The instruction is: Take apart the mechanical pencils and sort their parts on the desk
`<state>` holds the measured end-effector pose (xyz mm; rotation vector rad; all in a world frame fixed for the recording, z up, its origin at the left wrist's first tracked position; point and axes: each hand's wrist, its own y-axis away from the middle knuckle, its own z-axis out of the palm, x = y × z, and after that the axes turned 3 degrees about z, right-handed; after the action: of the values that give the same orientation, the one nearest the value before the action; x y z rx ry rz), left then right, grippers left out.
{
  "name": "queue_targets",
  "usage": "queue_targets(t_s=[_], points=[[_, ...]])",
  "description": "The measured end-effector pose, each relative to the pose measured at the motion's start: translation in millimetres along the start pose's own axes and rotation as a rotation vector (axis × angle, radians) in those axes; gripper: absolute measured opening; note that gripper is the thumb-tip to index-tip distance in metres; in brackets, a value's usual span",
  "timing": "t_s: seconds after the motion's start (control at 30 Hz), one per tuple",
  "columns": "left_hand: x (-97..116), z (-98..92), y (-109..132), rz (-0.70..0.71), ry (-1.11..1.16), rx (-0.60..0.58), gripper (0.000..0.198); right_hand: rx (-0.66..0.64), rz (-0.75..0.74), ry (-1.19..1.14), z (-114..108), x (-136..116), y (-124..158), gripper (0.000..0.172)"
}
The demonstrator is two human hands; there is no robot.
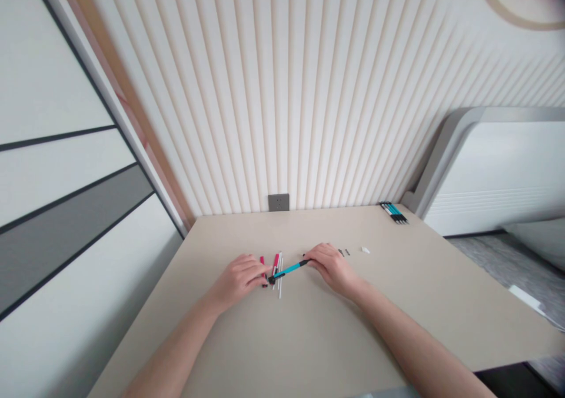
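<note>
Between my two hands a blue pen with black ends is held at a slant, its right end higher. My left hand pinches the black clip end. Fingers of my right hand are closed on the black end at the other side. Beneath the pen lie red pen barrels and thin white refills on the table. Small dark parts rest just beyond my right hand, near a small white piece.
Several blue, white and black pens lie in a row at the far right of the beige table. A dark socket is on the ribbed wall behind. To the right stands a bed with a white headboard.
</note>
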<state>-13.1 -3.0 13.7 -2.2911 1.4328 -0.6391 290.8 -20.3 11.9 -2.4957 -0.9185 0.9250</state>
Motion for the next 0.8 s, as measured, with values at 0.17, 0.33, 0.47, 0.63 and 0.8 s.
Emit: queue_targets(t_s=[0.17,0.33,0.47,0.63,0.8], points=[[3.0,1.6,-2.4,0.010,-0.013,-0.056,0.022,-0.015,-0.012,-0.004,1.3,0.3,-0.5,0.020],[-2.0,0.7,-1.5,-0.028,-0.015,0.014,0.022,0.033,0.044,0.009,1.8,2.9,-1.5,0.019],[-4.4,-1.4,-0.3,-0.043,-0.014,0.028,0.023,0.052,0.057,0.019,0.5,3.3,-1.2,0.017],[-5.0,0.7,3.8,-0.023,-0.005,0.005,0.024,0.009,0.012,-0.042,2.5,0.4,0.4,0.018],[-6.6,0.8,4.1,-0.016,-0.028,0.038,0.023,0.016,0.056,-0.073,8.2,0.7,1.0,0.020]])
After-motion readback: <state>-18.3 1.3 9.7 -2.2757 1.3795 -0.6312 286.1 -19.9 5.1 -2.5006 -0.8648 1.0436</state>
